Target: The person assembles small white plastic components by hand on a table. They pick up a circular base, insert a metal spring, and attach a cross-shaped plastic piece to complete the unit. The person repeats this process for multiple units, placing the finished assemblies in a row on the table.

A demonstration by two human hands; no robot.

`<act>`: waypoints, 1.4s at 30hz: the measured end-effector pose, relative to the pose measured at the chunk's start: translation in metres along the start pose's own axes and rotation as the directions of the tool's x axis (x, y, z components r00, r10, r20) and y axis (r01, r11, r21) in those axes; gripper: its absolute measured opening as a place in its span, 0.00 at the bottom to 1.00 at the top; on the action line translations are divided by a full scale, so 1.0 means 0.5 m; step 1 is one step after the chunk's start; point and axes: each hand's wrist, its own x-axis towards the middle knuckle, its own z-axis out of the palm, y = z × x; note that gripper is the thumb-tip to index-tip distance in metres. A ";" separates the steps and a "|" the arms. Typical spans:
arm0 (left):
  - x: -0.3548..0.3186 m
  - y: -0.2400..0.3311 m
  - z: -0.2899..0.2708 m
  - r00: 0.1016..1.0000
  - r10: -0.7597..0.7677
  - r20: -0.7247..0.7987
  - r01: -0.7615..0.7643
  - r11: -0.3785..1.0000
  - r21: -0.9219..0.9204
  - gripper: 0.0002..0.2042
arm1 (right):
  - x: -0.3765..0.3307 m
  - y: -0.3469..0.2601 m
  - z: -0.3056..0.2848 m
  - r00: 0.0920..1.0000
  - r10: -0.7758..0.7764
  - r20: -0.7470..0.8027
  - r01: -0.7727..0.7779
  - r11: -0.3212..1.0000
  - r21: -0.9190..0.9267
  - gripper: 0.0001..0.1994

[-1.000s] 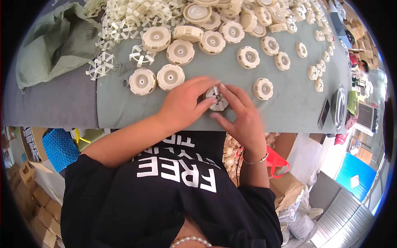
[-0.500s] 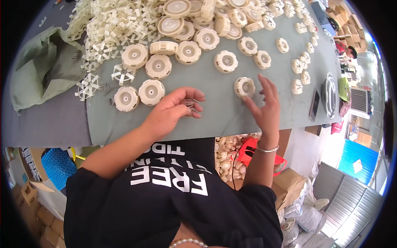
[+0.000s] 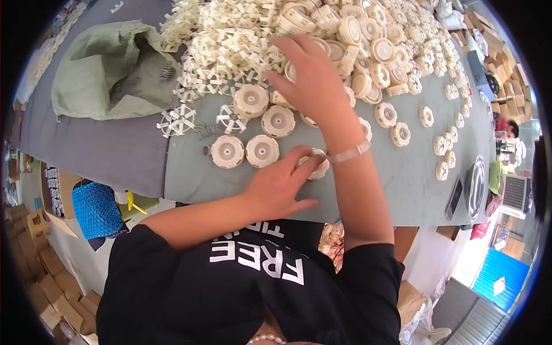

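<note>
We rest our left hand [image 3: 280, 187] on a cream plastic wheel [image 3: 315, 167] near the table [image 3: 402, 190] edge, fingers closed over it. At twelve o'clock from it, our right hand [image 3: 313, 75] reaches into the pile of wheels [image 3: 351, 34], fingers spread and bent; whether it grips anything we cannot tell.

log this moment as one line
left hand: on round wheel part | right hand: reaching into parts pile | table

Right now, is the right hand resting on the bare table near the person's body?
No, the right hand reaches far out over the heap of cream plastic wheels, fingers spread on it.
</note>
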 end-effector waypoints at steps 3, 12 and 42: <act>-0.003 -0.001 0.011 0.992 -0.068 0.109 0.053 0.989 0.135 0.43 | 0.073 0.004 0.117 0.995 -0.046 0.083 0.066 0.966 -0.251 0.27; 0.000 -0.015 0.014 0.995 -0.071 0.066 0.075 0.995 -0.064 0.34 | -0.013 0.018 -0.081 0.986 0.161 -0.046 -0.158 0.986 0.060 0.23; 0.012 -0.022 -0.010 0.991 0.000 0.131 0.012 0.996 -0.092 0.32 | -0.166 -0.048 -0.210 0.792 -0.199 -0.578 0.176 0.980 -0.096 0.15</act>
